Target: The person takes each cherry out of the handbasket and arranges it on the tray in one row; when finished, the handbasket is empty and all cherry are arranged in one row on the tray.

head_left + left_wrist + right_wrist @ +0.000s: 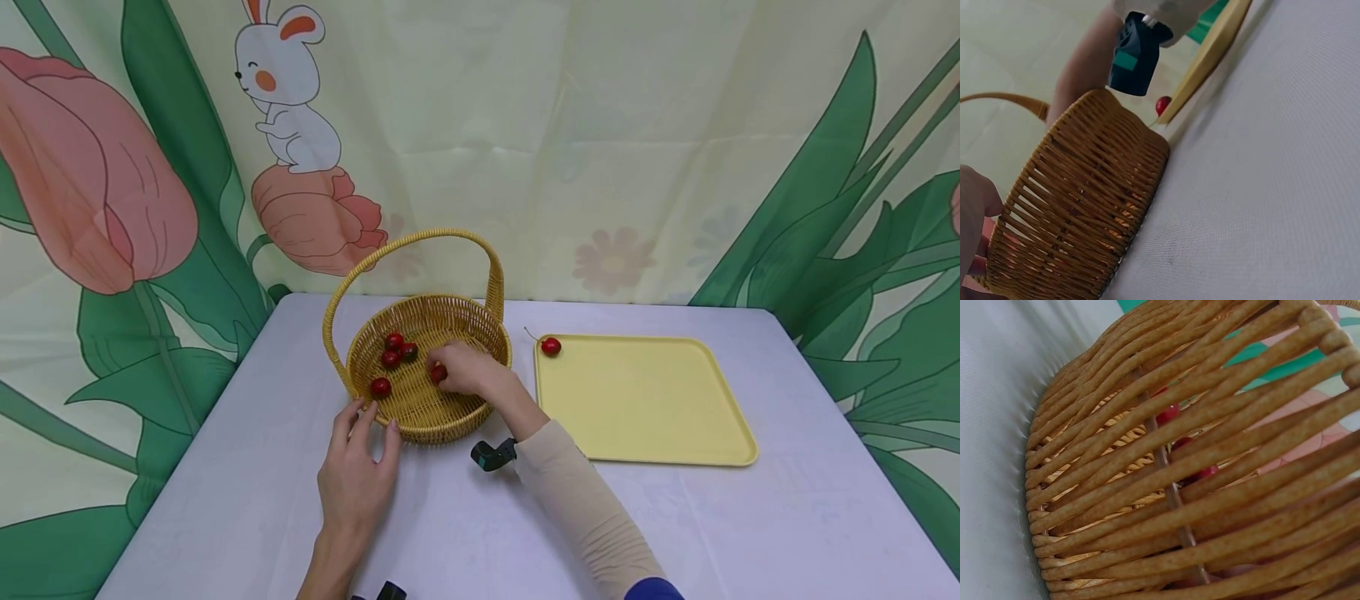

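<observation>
Inside the yellow wicker basket [420, 312], my right hand [467, 368] pinches a dark red cherry [438, 374] close over the woven bottom. Fingertips of my left hand [358, 467] rest spread along the basket's near left rim, thumb apart from the fingers. Left of the right hand, several more cherries [391, 360] lie in the basket, one of them [380, 387] by itself close to the left fingertips. Through the weave [1116, 456] in the right wrist view, red cherries [1167, 413] show in part; most of that hand is hidden behind the wicker.
A pale yellow tray [645, 400] lies right of the basket, with one stemmed cherry [551, 347] at its far left corner. The basket's tall handle [431, 235] arches over it. A white cloth [240, 500] covers the table, and a printed curtain [510, 150] hangs behind.
</observation>
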A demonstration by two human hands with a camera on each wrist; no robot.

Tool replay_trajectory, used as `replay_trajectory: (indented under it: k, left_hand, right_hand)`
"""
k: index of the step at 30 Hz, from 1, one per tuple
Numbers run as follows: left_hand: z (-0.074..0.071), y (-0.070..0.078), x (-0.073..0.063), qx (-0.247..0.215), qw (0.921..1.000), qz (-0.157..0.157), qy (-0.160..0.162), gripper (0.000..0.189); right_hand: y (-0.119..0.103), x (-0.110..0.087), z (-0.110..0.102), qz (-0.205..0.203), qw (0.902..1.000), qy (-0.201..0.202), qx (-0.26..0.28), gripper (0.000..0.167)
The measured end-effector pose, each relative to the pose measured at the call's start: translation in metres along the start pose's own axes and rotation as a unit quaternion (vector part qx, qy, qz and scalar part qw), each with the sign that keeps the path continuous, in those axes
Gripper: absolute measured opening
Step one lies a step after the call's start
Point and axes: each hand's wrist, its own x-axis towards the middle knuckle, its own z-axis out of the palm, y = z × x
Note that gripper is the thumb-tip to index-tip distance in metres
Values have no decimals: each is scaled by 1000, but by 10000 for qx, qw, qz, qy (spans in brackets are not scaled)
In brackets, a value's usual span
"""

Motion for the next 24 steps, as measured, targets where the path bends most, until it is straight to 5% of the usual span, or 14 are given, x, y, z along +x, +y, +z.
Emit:
replay_trajectory:
  k: [24]
  left_hand:
    - [-1, 0, 0, -55, 10000, 49, 17, 40]
  right_hand:
    - [-10, -36, -21, -432, 9906, 1144, 607, 32]
